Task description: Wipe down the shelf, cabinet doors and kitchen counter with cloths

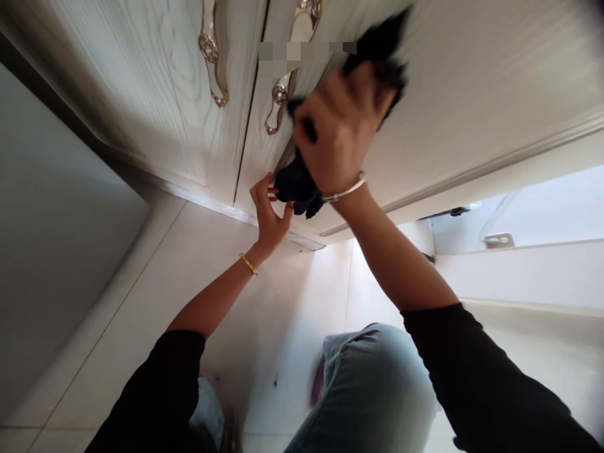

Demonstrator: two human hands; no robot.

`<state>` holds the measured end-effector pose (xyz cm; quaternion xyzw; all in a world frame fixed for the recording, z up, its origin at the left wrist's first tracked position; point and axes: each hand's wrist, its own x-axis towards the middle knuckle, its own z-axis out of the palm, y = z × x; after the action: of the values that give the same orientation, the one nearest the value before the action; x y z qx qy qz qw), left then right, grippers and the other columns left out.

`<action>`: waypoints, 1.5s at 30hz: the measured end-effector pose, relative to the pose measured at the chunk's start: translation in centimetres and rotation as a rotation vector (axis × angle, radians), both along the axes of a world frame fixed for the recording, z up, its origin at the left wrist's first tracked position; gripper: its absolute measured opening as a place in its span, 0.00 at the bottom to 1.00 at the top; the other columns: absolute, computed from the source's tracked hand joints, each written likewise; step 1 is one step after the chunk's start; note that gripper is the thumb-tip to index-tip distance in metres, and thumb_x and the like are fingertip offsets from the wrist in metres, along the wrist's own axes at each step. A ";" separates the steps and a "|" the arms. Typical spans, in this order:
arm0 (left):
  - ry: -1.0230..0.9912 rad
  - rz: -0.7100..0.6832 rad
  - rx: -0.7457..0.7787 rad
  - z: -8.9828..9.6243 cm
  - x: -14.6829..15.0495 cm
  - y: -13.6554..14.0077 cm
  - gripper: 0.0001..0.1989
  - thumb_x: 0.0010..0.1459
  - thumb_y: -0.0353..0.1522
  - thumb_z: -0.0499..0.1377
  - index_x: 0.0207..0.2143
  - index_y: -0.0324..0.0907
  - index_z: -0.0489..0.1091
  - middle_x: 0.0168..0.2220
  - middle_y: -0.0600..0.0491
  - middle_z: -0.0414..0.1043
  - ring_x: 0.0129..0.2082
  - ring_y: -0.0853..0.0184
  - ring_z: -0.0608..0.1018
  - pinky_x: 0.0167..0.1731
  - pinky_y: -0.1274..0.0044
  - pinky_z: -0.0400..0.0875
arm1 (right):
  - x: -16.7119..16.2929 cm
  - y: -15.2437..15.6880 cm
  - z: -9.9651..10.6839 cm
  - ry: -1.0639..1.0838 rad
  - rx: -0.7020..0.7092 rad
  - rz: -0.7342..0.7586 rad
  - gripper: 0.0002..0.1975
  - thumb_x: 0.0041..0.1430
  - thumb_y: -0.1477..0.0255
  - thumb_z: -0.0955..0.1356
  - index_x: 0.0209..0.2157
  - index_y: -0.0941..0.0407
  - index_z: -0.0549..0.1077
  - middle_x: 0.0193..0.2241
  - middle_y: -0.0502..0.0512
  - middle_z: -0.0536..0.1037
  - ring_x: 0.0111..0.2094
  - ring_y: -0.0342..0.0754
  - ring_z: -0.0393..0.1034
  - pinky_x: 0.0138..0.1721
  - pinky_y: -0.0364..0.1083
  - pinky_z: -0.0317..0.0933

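Note:
A dark, bunched cloth (298, 179) lies against the pale wood-grain cabinet door (425, 126). My right hand (337, 132) is closed around the cloth and pressed to the door, slightly blurred by motion. Lower down, my left hand (272, 217) has its fingers curved and apart, with the fingertips at the cloth's lower left edge. Whether they touch the cloth or the door behind it, I cannot tell. Just left of my right hand is an ornate metal handle (279, 94), partly blurred out.
A second cabinet door (155, 82) with a matching handle (210, 53) adjoins on the left. A grey panel (56, 233) stands at far left. Light floor tiles (141, 302) lie below, beside my bent knee (377, 384). A white ledge (519, 277) runs along the right.

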<state>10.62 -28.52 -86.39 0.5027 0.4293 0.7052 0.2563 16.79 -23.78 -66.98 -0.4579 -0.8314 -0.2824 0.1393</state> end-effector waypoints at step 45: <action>-0.333 0.136 -0.286 -2.1 6.2 -1.4 0.20 0.66 0.39 0.59 0.57 0.44 0.59 0.60 0.39 0.60 0.66 0.58 0.65 0.68 0.60 0.58 | 4.3 -3.9 -9.3 0.341 -0.099 -0.021 0.27 0.72 0.59 0.55 0.63 0.54 0.70 0.62 0.66 0.72 0.65 0.59 0.64 0.62 0.60 0.60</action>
<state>16.80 -29.89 -88.49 0.3077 0.5095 0.7262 0.3440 21.12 -27.65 -76.26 -0.5140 -0.8038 -0.1609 0.2527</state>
